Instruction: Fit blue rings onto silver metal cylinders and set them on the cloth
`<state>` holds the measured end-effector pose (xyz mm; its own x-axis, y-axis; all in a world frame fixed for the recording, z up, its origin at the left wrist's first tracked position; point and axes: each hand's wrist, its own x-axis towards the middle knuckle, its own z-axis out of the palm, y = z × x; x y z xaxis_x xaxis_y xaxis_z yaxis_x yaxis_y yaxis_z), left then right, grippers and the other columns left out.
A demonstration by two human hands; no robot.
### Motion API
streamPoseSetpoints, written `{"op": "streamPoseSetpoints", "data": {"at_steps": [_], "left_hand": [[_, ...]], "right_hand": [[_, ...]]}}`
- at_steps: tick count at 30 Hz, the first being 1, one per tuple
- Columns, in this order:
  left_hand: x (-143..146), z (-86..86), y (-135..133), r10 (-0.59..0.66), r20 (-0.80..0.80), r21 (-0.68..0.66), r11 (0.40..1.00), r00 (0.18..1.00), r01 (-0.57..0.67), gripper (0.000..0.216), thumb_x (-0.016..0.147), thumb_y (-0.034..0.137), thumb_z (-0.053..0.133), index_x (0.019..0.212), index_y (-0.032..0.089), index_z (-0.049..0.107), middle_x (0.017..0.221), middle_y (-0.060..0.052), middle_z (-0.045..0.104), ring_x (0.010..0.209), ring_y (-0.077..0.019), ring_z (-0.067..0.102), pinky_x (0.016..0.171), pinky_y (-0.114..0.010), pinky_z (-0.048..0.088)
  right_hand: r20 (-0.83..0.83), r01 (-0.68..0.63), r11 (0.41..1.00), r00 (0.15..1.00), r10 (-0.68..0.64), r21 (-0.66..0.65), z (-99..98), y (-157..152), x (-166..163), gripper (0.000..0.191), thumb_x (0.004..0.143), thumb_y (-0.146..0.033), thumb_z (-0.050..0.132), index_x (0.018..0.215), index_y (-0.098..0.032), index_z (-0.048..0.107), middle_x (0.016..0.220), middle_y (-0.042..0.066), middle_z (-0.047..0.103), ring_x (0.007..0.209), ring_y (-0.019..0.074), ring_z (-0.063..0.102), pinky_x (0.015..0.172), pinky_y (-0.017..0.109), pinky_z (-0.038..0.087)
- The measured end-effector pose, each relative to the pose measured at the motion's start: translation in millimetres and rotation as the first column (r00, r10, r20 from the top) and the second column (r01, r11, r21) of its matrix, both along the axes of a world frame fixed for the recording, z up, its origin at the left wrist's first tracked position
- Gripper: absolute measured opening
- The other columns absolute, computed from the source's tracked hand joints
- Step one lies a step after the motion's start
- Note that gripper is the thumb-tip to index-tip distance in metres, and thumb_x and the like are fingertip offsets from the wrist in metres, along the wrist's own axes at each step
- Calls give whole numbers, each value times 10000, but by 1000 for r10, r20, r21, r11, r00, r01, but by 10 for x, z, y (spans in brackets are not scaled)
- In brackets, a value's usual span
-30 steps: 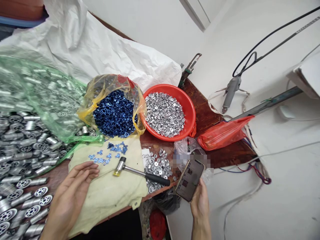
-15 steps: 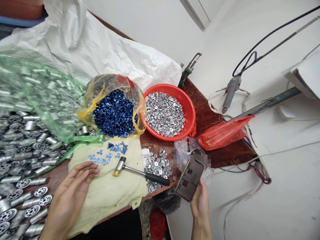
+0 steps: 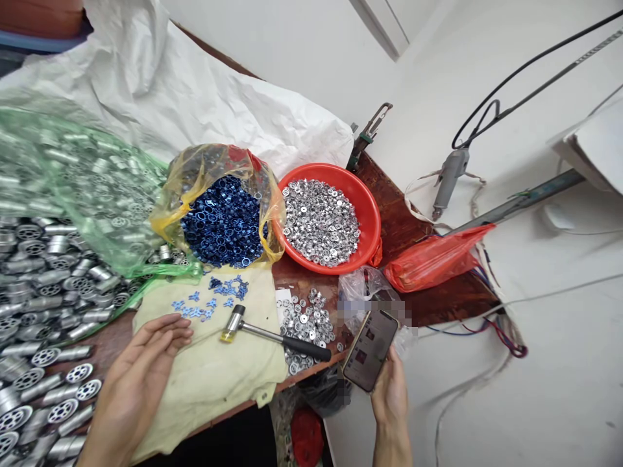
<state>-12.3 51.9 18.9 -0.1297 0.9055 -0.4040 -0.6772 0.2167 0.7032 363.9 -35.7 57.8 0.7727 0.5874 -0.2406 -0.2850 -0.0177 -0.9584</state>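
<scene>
My right hand (image 3: 390, 389) grips a phone (image 3: 370, 350) in front of the table's edge, its screen lit and facing up. On the pale yellow cloth (image 3: 219, 383) rests my left hand (image 3: 150, 357), fingers stretched out and slightly curled, holding nothing. Just beyond its fingertips lie small blue three-armed metal pieces (image 3: 211, 303). A mallet (image 3: 272, 335) with a black handle and a yellow-tipped head lies across the cloth, its handle over a loose heap of small silver round parts (image 3: 311, 318).
Behind the cloth, a yellow plastic bag (image 3: 170, 207) holds blue rings, beside a red basin (image 3: 372, 220) of silver parts. Silver cylinders (image 3: 43, 285) pile up at left, partly under green plastic (image 3: 97, 227). A red bag (image 3: 438, 259) lies right; a grey power tool (image 3: 450, 181) hangs near the wall.
</scene>
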Motion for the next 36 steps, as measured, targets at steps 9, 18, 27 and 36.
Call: {"op": "streamPoseSetpoints", "data": {"at_steps": [9,18,27,36], "left_hand": [[-4,20,-12,10,3,-8,1000,1000,-10,327,648,281,897,945,208,781,954,-21,757,903,-170,660,798,-164,599],[-1,-43,-1,12,-17,1,1000,1000,-12,400,607,335,916,957,205,773,971,-35,751,911,-174,657,799,-158,610],[2,-43,6,14,-19,8,1000,1000,-14,414,604,336,919,968,206,771,971,-33,749,910,-170,660,804,-154,610],[-6,-35,8,17,-23,1,1000,1000,-17,416,589,338,927,950,203,772,977,-35,745,915,-174,661,801,-153,615]], "right_hand": [[-127,-75,980,987,99,187,118,-98,58,496,871,-479,586,1327,-286,622,1408,67,640,1376,293,519,1173,618,320],[-115,5,951,993,32,309,103,-149,2,679,731,-229,643,1402,-278,553,1420,47,632,1368,312,521,1221,689,159],[-8,-83,956,996,89,281,83,-161,-9,739,713,-210,700,1422,-339,539,1458,30,600,1323,329,567,1202,707,194],[55,-122,960,992,112,252,35,-162,24,768,719,-202,707,1448,-345,510,1461,33,596,1298,324,591,1178,706,252]]}}
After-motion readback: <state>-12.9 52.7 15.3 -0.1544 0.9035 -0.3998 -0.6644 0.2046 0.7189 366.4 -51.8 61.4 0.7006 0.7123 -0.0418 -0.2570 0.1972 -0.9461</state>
